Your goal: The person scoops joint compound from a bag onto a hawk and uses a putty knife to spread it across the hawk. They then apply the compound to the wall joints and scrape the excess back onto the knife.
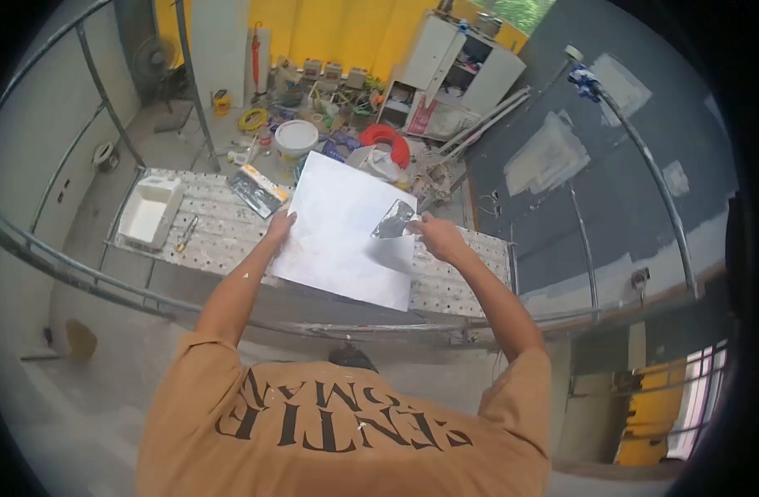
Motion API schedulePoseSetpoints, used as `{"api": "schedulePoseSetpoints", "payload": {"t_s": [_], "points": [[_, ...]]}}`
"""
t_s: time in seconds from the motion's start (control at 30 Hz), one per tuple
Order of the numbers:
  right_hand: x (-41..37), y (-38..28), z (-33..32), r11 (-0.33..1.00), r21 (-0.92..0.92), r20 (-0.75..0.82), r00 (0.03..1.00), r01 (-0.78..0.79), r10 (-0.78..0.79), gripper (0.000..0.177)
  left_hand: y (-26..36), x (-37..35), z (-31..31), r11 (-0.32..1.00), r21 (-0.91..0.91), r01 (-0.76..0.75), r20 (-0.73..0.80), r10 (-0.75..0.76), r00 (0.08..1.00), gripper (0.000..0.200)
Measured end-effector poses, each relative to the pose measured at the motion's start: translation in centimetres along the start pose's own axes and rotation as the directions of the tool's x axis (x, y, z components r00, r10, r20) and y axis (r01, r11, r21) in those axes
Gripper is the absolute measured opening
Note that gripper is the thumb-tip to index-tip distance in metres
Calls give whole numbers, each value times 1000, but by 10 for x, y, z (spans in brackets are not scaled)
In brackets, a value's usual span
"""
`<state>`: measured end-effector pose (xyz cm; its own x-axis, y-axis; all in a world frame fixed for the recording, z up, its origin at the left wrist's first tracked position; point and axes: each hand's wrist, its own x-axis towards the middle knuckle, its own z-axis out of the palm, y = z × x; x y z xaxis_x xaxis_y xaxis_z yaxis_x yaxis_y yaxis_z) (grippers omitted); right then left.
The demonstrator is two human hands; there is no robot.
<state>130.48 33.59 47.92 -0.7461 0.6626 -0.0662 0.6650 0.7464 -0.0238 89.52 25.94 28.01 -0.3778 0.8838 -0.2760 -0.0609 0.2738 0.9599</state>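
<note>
A white rectangular sheet is held out over the scaffold platform. My left hand is closed on its left edge. In my right hand is a putty knife, its wide metal blade lying over the right part of the sheet and casting a shadow there. My right fingers wrap the handle and hide most of it. Left of the sheet, a trowel with a dark blade rests on the platform.
A white tray and a small tool lie on the platform's left end. Metal scaffold rails surround me. Below stand a white bucket, clutter and a white cabinet. White patches mark the grey wall.
</note>
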Motion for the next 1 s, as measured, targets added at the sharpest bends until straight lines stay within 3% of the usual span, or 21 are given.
{"api": "schedulePoseSetpoints", "payload": {"t_s": [0.07, 0.17, 0.23, 0.37, 0.4, 0.43, 0.57, 0.63, 0.73, 0.77, 0.83, 0.87, 0.93, 1.0], "points": [[27, 36, 35, 992, -55, 128, 986, 118, -110, 42, -45, 8, -1, 997, -7, 74, -23, -74, 997, 39], [49, 72, 73, 972, -30, 174, 959, 232, -223, 42, -96, 12, -1, 992, -8, 126, -27, -126, 992, 43], [59, 87, 104, 962, 44, 164, 948, 270, -273, 41, -153, 22, -6, 986, 167, 22, -159, 5, 987, 49], [58, 90, 142, 943, 140, 125, 939, 302, -320, 36, -88, -57, 26, 954, 301, -4, -223, 74, 972, 64], [52, 87, 148, 933, 192, 94, 941, 305, -326, 37, -74, -70, 32, 797, 597, 90, -273, 97, 957, 70], [47, 83, 150, 927, 202, 106, 934, 315, -340, 37, -62, -79, 35, 544, 818, 184, -303, 136, 943, 77], [36, 71, 143, 944, 200, 168, 940, 261, -295, 40, -52, -110, 45, 597, 721, 352, -409, -43, 911, 84], [39, 67, 148, 945, 251, 85, 968, 208, -235, 45, -79, -129, 40, 546, 790, 279, -419, 148, 896, 86], [55, 66, 179, 857, 462, -255, 960, 228, -117, 46, -96, -144, 27, 625, 601, 499, -477, -221, 851, 94], [63, 69, 188, 814, 560, -215, 976, 155, -37, 48, -112, -137, 24, 618, 563, 549, -470, -307, 828, 96], [76, 70, 194, 732, 681, -102, 988, -16, 117, 50, -108, -135, 23, 740, 368, 562, -514, -342, 787, 98], [79, 70, 193, 695, 710, -33, 981, -112, 191, 49, -99, -132, 23, 687, 413, 598, -511, -368, 776, 94], [87, 81, 211, 729, 680, -111, 972, -76, 205, 47, -94, -134, 15, 635, 439, 636, -524, -393, 755, 91], [87, 83, 213, 754, 654, -188, 953, -61, 240, 46, -100, -135, 6, 677, 456, 578, -267, -515, 814, 83]]}}
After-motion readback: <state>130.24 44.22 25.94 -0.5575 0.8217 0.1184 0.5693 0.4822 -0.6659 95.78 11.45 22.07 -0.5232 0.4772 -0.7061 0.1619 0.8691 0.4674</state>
